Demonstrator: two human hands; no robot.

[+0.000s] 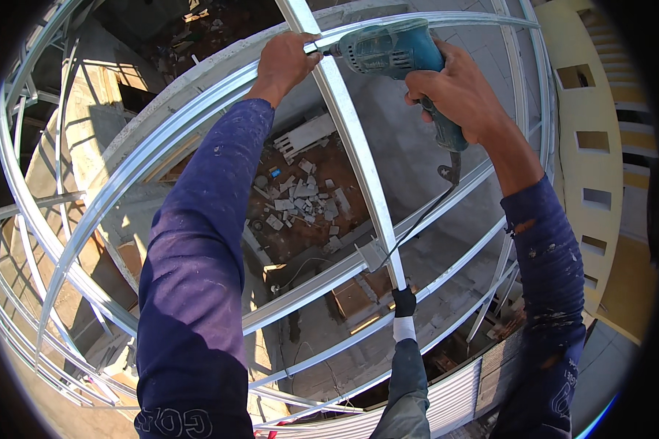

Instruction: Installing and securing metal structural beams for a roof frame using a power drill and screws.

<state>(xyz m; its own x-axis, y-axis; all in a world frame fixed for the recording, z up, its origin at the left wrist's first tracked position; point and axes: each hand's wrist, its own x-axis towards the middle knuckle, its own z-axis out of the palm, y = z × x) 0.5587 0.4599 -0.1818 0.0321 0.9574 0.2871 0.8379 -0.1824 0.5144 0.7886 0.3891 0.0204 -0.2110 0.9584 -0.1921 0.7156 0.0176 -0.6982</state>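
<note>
My right hand (458, 91) grips the handle of a teal electric drill (399, 51), held sideways with its tip pointing left. The tip meets a joint where a straight galvanised steel channel (359, 154) crosses a long curved steel rail (198, 110). My left hand (285, 62) is closed around that joint, right beside the drill tip. Both forearms wear dark blue sleeves. The drill's black cord (425, 212) hangs down from the handle. My foot in a black and white sock (403, 311) rests on the lower end of the channel.
Several more curved steel rails (388, 256) run across below, forming an open roof frame. Far beneath lies a dirt floor strewn with broken blocks (300, 197) and concrete walls. A cream wall with square openings (593, 139) stands on the right. Corrugated metal sheet (454, 395) sits at the bottom.
</note>
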